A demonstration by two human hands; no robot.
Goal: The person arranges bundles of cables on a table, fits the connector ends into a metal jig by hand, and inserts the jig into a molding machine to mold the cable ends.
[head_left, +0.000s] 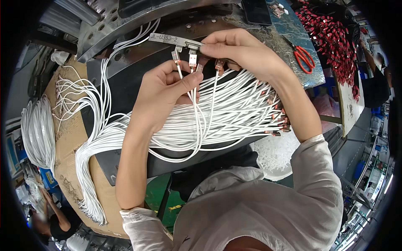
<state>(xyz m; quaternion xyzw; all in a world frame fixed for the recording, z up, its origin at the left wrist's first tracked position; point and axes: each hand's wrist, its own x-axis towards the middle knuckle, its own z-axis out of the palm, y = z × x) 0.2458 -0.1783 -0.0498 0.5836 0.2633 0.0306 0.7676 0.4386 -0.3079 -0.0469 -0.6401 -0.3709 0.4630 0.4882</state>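
Note:
My left hand point(165, 90) is closed, thumb against fingers, around a few white USB cables point(203, 121) just below their plugs. One bare metal USB plug point(192, 60) and a second plug point(176, 57) stand up from that grip, close under a narrow metal strip point(169, 39). Pinched at its right end, the strip is held by my right hand point(238, 50). Under the right fingers hangs another cable plug point(219, 65); whether they grip it I cannot tell. Beneath both hands lies a thick bundle of white cables point(243, 104), its copper-coloured plug ends toward the right.
Red-handled pliers point(303, 58) and a black phone point(256, 12) lie on the worn blue bench top. A perforated metal machine part point(109, 21) stands at the back left. Coiled white cable point(38, 129) is at far left, piled red-and-black connectors point(331, 37) at right. Other people work at both sides.

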